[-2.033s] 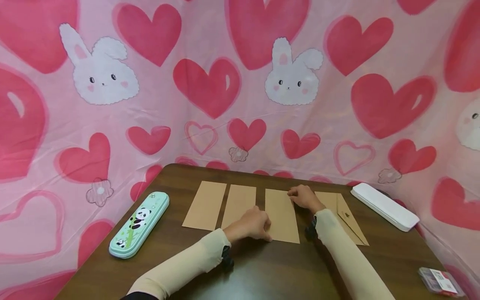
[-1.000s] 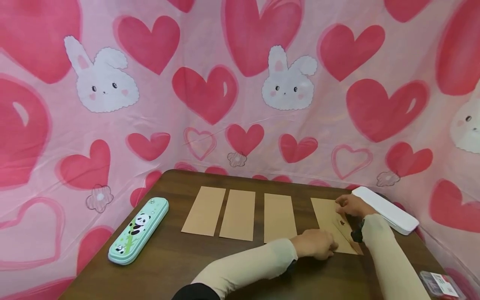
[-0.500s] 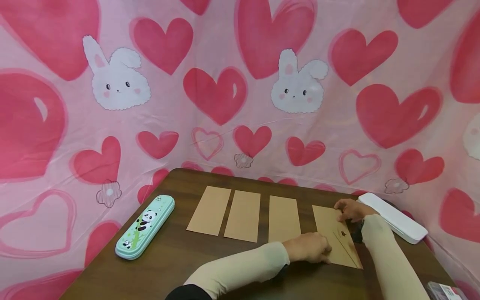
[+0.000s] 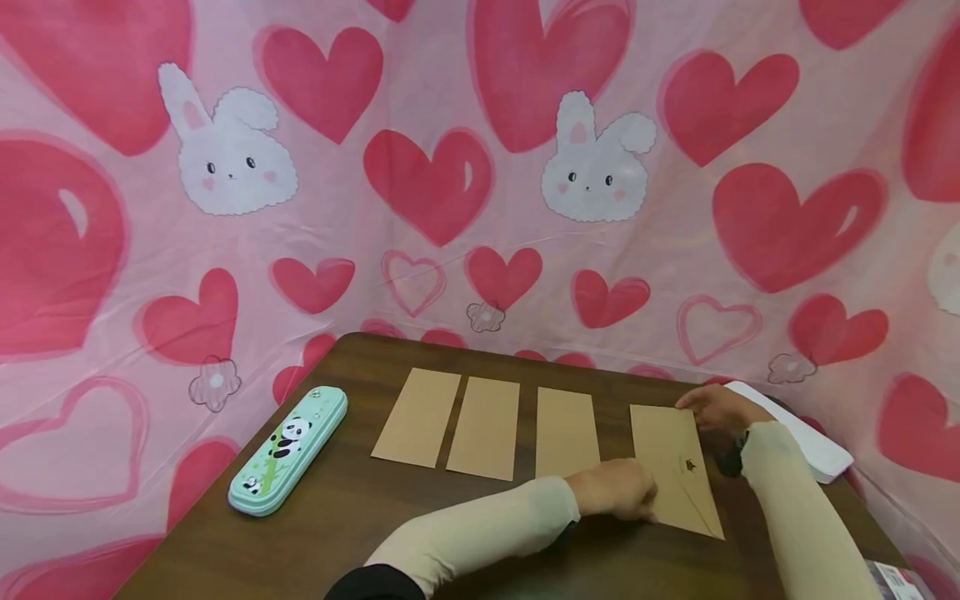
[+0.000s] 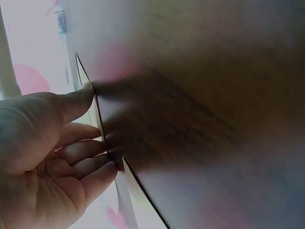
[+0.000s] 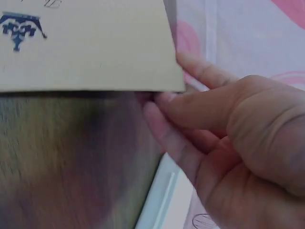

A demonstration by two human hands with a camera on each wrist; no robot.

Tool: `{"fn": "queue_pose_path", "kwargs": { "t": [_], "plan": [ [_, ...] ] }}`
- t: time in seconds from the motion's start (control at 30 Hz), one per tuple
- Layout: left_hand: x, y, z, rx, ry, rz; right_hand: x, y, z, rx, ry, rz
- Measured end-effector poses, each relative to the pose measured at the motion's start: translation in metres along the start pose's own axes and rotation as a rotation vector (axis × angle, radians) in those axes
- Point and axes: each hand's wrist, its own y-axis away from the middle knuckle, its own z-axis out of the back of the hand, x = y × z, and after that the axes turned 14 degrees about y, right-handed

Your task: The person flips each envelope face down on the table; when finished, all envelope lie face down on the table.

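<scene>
A brown kraft envelope (image 4: 663, 442) lies at the right end of a row on the dark wooden table, its flap side up with a small dark crown print. My left hand (image 4: 618, 487) is at its near left corner; in the left wrist view the thumb (image 5: 78, 102) and fingertips meet the paper's edges. At the far right corner is my right hand (image 4: 716, 407). The right wrist view shows its thumb and fingers spread around that corner of the envelope (image 6: 95, 67), fingertips right at the edges and partly hidden beneath.
Three plain brown paper rectangles (image 4: 417, 417) continue the row leftward. A mint panda pencil case (image 4: 288, 450) stands at the left, a white case (image 4: 813, 442) behind my right forearm. A clear plastic box (image 4: 892, 579) sits near right. A pink heart-print cloth (image 4: 480, 200) hangs behind.
Both hands moved right from the third brown rectangle to the envelope. The envelope has come slightly nearer and stands straighter; my right fingers shifted from its top face to the corner.
</scene>
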Motion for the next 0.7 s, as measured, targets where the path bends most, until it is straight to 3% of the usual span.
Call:
{"fn": "queue_pose_path", "kwargs": {
  "t": [0.13,0.23,0.37,0.47,0.7],
  "plan": [
    [0.002,0.003,0.000,0.003,0.008,-0.013,0.003,0.009,0.007,-0.110,0.258,0.092],
    [0.005,0.005,-0.002,-0.006,0.058,-0.015,0.008,0.011,0.012,-0.125,0.312,0.093],
    [0.012,0.007,-0.005,-0.030,0.219,0.009,0.017,0.006,0.012,-0.095,0.223,0.052],
    [0.017,0.009,-0.005,-0.056,0.330,0.013,0.024,-0.001,0.010,-0.077,0.118,0.073],
    [0.019,0.014,0.002,-0.077,0.389,-0.004,0.036,-0.014,0.004,-0.053,-0.005,0.167]
  ]
}}
